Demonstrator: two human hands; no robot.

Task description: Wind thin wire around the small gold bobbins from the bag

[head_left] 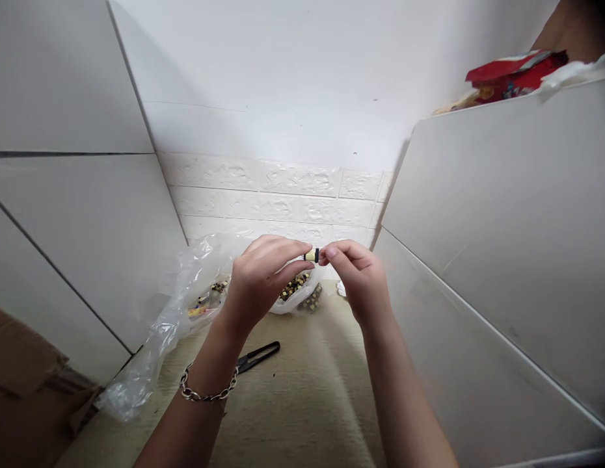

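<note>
My left hand (263, 273) pinches a small transformer-like coil (311, 255), with a pale yellow middle and black ends, between thumb and fingers. It is held sideways above the table. My right hand (354, 270) is closed in a pinch at the coil's right end; what lies between its fingertips is too small to make out. Below and behind the hands, a clear plastic bag (289, 305) holds many similar black-and-yellow pieces (295, 286). Black thread snips (258, 356) lie on the table, partly hidden by my left wrist.
Another large clear bag (170, 331) with small parts stands at the left. Pale panels flank the table (297, 403) on both sides, with a white brick-pattern wall (278, 188) behind. A cardboard box (24, 383) is at lower left. A red packet (517, 78) lies on the right-hand panel's top.
</note>
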